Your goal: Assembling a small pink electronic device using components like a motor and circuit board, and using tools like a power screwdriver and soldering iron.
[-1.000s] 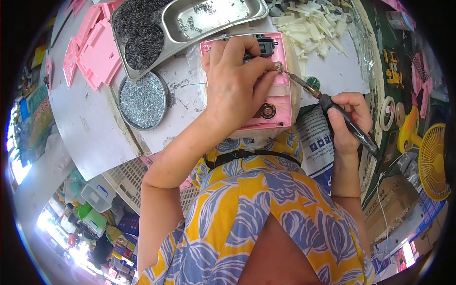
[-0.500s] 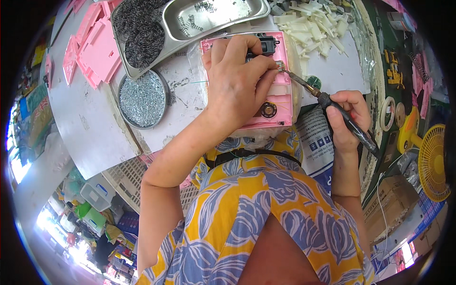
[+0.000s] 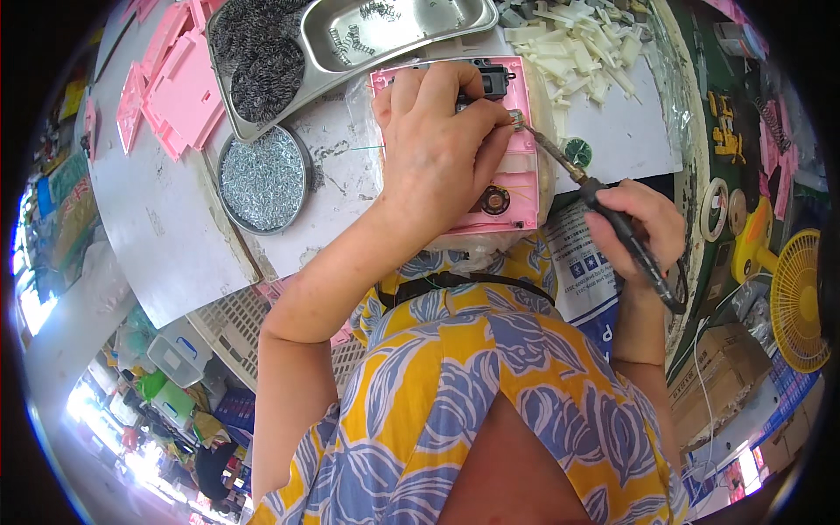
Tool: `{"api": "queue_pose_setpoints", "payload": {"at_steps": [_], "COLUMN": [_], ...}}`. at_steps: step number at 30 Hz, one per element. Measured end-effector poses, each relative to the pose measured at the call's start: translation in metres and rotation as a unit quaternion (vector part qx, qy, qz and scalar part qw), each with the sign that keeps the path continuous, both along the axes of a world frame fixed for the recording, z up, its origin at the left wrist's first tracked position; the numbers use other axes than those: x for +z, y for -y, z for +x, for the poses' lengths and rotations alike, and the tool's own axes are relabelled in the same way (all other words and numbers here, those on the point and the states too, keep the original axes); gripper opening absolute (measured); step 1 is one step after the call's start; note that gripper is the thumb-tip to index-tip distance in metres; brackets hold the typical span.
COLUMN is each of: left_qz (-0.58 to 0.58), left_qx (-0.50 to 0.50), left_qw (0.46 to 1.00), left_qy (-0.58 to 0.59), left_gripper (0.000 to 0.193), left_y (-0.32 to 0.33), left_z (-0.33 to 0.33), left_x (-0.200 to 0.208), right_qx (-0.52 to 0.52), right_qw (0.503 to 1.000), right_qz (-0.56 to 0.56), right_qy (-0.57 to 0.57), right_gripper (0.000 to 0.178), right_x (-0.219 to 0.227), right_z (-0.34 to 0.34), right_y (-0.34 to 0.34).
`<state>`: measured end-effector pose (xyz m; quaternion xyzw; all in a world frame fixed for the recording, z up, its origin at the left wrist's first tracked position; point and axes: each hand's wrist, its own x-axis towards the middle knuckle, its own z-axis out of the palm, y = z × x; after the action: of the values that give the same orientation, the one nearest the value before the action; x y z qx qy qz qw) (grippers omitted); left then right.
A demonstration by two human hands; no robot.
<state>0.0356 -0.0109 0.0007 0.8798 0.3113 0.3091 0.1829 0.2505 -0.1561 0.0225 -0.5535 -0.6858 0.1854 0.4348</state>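
Note:
A pink plastic housing (image 3: 518, 185) lies before me on a pale pad, with a black box-shaped part (image 3: 495, 81) at its far end and a small round copper-coloured part (image 3: 495, 200) at its near end. My left hand (image 3: 429, 144) rests over the housing. Its thumb and forefinger are pinched beside a small metal piece (image 3: 516, 118) at the right wall; what they hold is hidden. In my right hand (image 3: 652, 227) is a soldering iron (image 3: 617, 219), its tip at or very close to that metal piece.
To the left stand a round tin of small silvery pieces (image 3: 262, 181) and a metal tray (image 3: 337, 94) with dark springs. Pink panels (image 3: 182, 92) lie further left. Pale plastic parts (image 3: 577, 48) are heaped at the far right, near a green disc (image 3: 577, 152). A yellow fan (image 3: 796, 297) stands at right.
My right hand has shifted slightly down and its grip has turned, so the soldering iron slants more steeply. The tip stays near the metal piece. My left hand has hardly moved.

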Motion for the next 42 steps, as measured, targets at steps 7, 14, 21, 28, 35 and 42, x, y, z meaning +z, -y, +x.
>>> {"api": "queue_pose_setpoints", "payload": {"at_steps": [7, 14, 21, 28, 35, 42], "left_qz": [-0.001, 0.008, 0.011, 0.023, 0.024, 0.027], "left_qx": [0.004, 0.007, 0.012, 0.020, 0.042, 0.054], "left_qw": [1.000, 1.000, 0.999, 0.999, 0.997, 0.996], "left_qy": [-0.011, -0.015, -0.029, -0.032, -0.062, -0.062], "left_gripper": [0.015, 0.015, 0.013, 0.012, 0.010, 0.010], "left_y": [0.001, 0.002, 0.002, 0.003, 0.005, 0.006], "left_z": [0.001, 0.002, 0.003, 0.005, 0.014, 0.017], "left_x": [0.002, 0.003, 0.006, 0.006, 0.011, 0.012], "right_qx": [-0.127, -0.123, -0.106, -0.093, -0.066, -0.052], "right_qw": [0.984, 0.987, 0.990, 0.992, 0.992, 0.993], "right_qz": [-0.011, -0.013, -0.002, -0.015, -0.039, -0.039], "right_qy": [-0.125, -0.106, -0.095, -0.086, -0.099, -0.094], "right_gripper": [0.030, 0.032, 0.031, 0.029, 0.029, 0.029], "right_x": [-0.002, -0.001, -0.001, 0.004, 0.001, -0.004], "right_z": [0.010, 0.011, 0.010, 0.007, 0.002, 0.000], "right_y": [0.016, 0.013, 0.008, 0.003, -0.003, -0.005]}}
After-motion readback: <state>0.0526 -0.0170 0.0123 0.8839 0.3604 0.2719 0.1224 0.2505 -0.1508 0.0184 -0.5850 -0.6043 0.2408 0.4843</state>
